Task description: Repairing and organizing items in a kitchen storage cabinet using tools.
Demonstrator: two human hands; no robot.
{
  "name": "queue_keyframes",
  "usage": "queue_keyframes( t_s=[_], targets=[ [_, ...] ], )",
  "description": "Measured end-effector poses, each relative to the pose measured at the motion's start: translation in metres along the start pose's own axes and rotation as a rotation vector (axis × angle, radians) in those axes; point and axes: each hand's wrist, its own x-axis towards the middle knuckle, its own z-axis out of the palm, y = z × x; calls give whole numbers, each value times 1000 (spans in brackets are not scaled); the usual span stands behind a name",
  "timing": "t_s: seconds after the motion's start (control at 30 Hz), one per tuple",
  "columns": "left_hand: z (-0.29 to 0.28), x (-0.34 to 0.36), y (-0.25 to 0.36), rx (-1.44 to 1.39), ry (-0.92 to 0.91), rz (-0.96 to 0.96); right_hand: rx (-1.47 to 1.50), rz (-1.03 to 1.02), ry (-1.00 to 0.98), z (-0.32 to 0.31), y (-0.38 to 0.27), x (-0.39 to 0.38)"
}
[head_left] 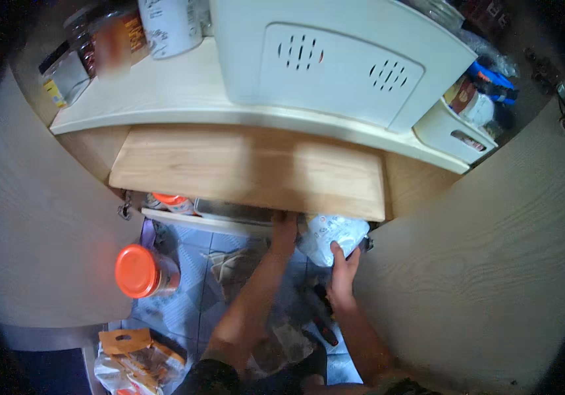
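My right hand (343, 273) grips the near side of a white plastic bag (334, 237) with pale printing, its thumb lying on top. The bag sits at the right end of the cupboard's low compartment, partly under the wooden shelf (230, 164). Beside it, my left hand (284, 236) reaches in below that shelf's front edge. Its fingers are hidden there, so whether it holds anything does not show. Further left in the same compartment are a dark, clear-looking container (233, 210) and a jar with an orange lid (172, 199).
Open cupboard doors flank me, the left door (45, 217) and the right door (473, 263). Above, a shelf carries a large white bin (243, 79), a smaller bin (454, 131) and jars. On the tiled floor stand an orange-lidded jar (139, 271) and a plastic bag (134, 368).
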Motion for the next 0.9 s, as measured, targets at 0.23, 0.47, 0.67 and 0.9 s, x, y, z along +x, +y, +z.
queue_keyframes(
  t_s=[0.23,0.47,0.67,0.9],
  targets=[
    [-5,54,-34,914,-202,593,136,502,-96,-14,-4,17],
    [-17,69,-34,856,-325,516,444,568,58,32,5,43],
    [-28,81,-66,1068,-315,704,697,410,-124,97,39,93],
    [21,79,-89,1187,-201,1001,867,531,-723,9,66,141]
  ],
)
